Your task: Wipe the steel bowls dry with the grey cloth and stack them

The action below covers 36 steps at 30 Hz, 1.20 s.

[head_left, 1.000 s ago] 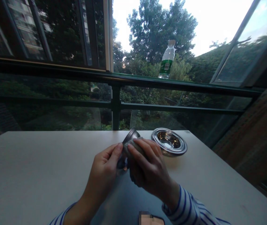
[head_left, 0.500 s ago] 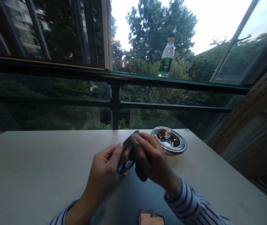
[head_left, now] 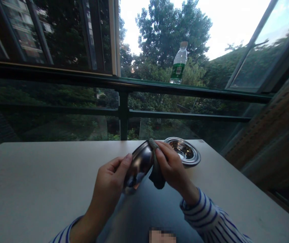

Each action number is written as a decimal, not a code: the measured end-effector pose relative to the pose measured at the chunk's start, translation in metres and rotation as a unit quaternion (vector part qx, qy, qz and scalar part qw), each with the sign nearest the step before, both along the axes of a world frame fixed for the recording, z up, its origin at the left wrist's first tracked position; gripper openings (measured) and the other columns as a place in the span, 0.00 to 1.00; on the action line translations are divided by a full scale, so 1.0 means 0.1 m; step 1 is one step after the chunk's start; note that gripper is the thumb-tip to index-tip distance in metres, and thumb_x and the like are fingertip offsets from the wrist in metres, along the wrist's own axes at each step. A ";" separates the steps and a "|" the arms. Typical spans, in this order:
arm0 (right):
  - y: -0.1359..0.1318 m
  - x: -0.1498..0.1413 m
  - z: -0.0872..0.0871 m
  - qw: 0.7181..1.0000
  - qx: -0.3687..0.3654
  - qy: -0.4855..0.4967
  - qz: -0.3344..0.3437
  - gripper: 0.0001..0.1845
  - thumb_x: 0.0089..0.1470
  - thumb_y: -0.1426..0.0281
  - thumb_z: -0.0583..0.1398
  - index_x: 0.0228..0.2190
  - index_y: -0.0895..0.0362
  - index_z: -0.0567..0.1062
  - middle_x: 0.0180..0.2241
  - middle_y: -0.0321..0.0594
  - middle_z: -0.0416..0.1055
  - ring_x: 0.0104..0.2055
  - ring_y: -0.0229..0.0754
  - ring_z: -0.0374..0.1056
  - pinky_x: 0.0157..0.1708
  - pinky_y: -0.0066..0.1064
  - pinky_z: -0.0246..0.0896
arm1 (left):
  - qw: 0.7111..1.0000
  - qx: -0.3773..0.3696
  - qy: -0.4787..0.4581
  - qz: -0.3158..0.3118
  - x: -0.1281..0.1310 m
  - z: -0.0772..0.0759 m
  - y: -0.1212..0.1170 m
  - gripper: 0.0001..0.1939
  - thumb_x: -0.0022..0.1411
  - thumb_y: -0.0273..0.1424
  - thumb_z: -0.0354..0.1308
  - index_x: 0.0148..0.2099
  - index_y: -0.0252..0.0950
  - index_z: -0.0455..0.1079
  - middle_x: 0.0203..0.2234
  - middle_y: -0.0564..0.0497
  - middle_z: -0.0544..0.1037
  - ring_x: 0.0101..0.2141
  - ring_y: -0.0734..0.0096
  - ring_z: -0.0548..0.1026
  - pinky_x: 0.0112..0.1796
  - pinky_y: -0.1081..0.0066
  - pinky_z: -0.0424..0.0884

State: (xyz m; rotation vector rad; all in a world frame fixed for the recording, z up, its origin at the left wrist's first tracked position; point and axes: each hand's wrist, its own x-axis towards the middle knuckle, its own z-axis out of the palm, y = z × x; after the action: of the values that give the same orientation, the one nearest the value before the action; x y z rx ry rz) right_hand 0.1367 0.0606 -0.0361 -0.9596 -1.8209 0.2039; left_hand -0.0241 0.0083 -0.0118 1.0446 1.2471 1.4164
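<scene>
A shiny metal bowl [head_left: 139, 164] is tilted on its side above the table, its outside facing me. My left hand [head_left: 112, 179] is closed on the bowl's left edge, thumb on the outer surface. Between the fingers of my right hand [head_left: 172, 165] is a dark grey cloth [head_left: 157, 173], pressed over the bowl's upper right rim and hanging down below the hand. The bowl's inside is turned away from view.
Shiny metal bowls [head_left: 188, 153], apparently nested, stand at the back right of the white table [head_left: 45, 175]. A plastic bottle [head_left: 178, 65] with a green label stands on the dark window rail [head_left: 146, 86]. A curtain [head_left: 268, 135] hangs at the right.
My right hand with the cloth has shifted slightly right, from across the bowl's outer side to its rim. More of the bowl's outer surface now shows. My left hand keeps its hold.
</scene>
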 end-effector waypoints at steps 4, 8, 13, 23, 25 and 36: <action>0.07 0.03 -0.01 1.000 -0.013 0.023 0.001 0.17 0.59 0.70 0.49 0.47 0.57 0.70 0.46 0.44 0.69 0.49 0.42 0.64 0.50 0.38 0.59 | 0.996 -0.048 -0.080 -0.017 0.03 0.01 0.01 0.14 0.49 0.41 0.61 0.26 0.33 0.73 0.17 0.52 0.75 0.19 0.73 0.70 0.22 0.75 0.64; -0.05 0.00 0.03 0.999 0.024 -0.020 0.022 0.18 0.59 0.71 0.50 0.49 0.57 0.68 0.49 0.45 0.66 0.52 0.43 0.60 0.52 0.40 0.57 | 0.991 -0.070 -0.101 -0.051 0.03 0.00 0.01 0.16 0.50 0.41 0.60 0.31 0.32 0.75 0.19 0.51 0.77 0.20 0.74 0.71 0.22 0.77 0.64; -0.13 0.00 0.09 0.993 0.096 -0.060 0.021 0.18 0.58 0.73 0.51 0.50 0.56 0.67 0.50 0.47 0.64 0.52 0.46 0.60 0.51 0.44 0.57 | 0.989 -0.050 -0.103 -0.098 0.01 0.00 0.03 0.17 0.54 0.42 0.58 0.35 0.32 0.75 0.22 0.51 0.77 0.24 0.73 0.72 0.26 0.76 0.66; -0.18 -0.04 0.02 0.974 0.187 -0.107 0.072 0.16 0.54 0.73 0.55 0.46 0.55 0.68 0.50 0.48 0.64 0.52 0.49 0.59 0.48 0.47 0.59 | 0.975 -0.016 -0.153 -0.163 -0.05 -0.02 0.03 0.13 0.55 0.29 0.52 0.41 0.33 0.73 0.26 0.50 0.77 0.27 0.71 0.73 0.30 0.74 0.67; -0.20 -0.05 -0.01 0.963 0.208 -0.146 0.090 0.17 0.53 0.72 0.56 0.46 0.56 0.69 0.51 0.49 0.63 0.53 0.51 0.58 0.47 0.48 0.59 | 0.974 -0.013 -0.170 -0.152 -0.06 -0.04 0.05 0.12 0.55 0.29 0.52 0.40 0.33 0.73 0.22 0.53 0.74 0.25 0.73 0.72 0.28 0.75 0.67; -0.15 -0.06 -0.03 0.970 0.202 -0.107 0.087 0.17 0.53 0.73 0.56 0.46 0.57 0.68 0.51 0.49 0.63 0.53 0.49 0.57 0.49 0.46 0.58 | 0.991 -0.001 -0.099 -0.088 0.04 0.00 0.01 0.14 0.55 0.39 0.58 0.36 0.33 0.75 0.24 0.52 0.76 0.25 0.75 0.72 0.28 0.77 0.68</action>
State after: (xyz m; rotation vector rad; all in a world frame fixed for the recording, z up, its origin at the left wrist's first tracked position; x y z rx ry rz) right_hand 0.1305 0.0455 -0.0391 -0.5500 -2.0434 -0.1673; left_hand -0.0199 0.0092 -0.0117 0.9622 0.9891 1.3474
